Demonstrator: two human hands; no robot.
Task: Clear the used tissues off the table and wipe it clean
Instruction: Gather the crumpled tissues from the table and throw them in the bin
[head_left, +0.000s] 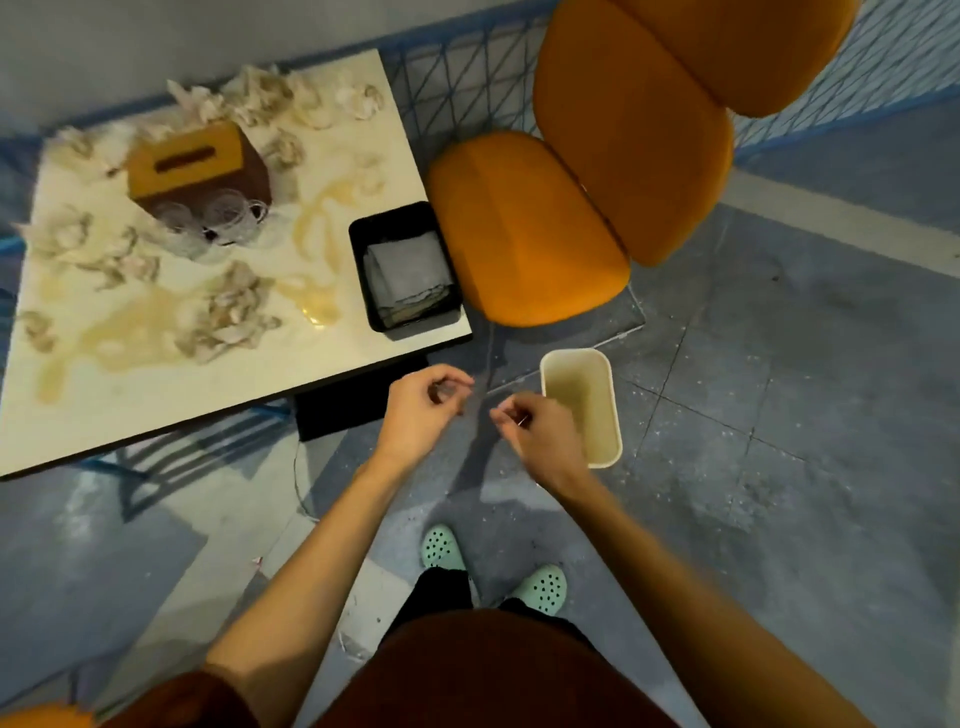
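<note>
Several crumpled used tissues (228, 312) lie scattered over the white table (218, 374), thickest along its far edge (270, 93). Yellowish spill streaks (130, 338) smear the tabletop. A black tray (363, 275) at the table's right edge holds a folded grey cloth (408, 270). A cream waste bin (605, 415) stands on the floor to the right of the table corner. My left hand (423, 410) and my right hand (540, 434) hover over the floor between table and bin, fingers loosely curled, with nothing plainly held.
A brown tissue box (192, 161) stands at the middle back of the table, with clear cups (223, 218) in front of it. An orange chair (545, 228) sits just right of the table. A blue wire fence (457, 78) runs behind. My feet (441, 548) are on grey floor.
</note>
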